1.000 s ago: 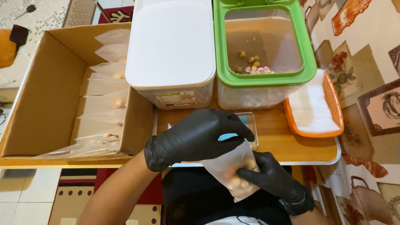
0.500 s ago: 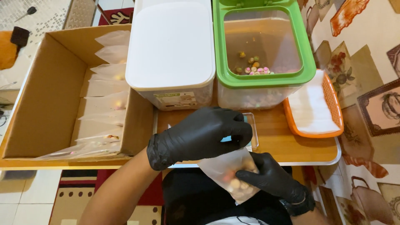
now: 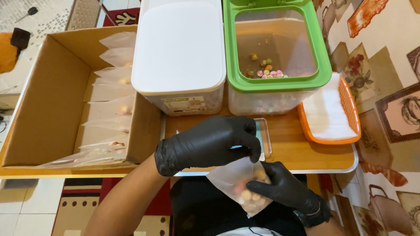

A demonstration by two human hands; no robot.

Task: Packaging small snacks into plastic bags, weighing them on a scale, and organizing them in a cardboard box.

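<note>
Both hands gloved in black. The right hand point(image 3: 286, 189) cups a small frosted plastic bag point(image 3: 238, 185) from below and behind, fingers closed around its lower half, so the weight of the small round multicoloured pieces inside sits in the palm; the bag is held just off the near edge of the desk point(image 3: 302, 148), over the person's lap. The left hand point(image 3: 210, 144) comes over from above, thumb and fingertips pinched shut on the bag's top edge, which keeps the mouth upright and taut. Just behind the left hand a flat clear-rimmed tray point(image 3: 264, 140) lies on the desk, partly hidden; what it is cannot be told. Further back stand two tall bins side by side: a white-lidded container point(image 3: 179, 48), closed, and a green-rimmed container point(image 3: 275, 48) whose clear lid shows a thin scatter of the same coloured pieces at the bottom. To the right, an orange basket point(image 3: 350, 109) lined with white cloth. To the left, an open cardboard box point(image 3: 48, 100) holds a row of similar frosted bags point(image 3: 111, 96) laid overlapping, within easy reach of the left arm.
</note>
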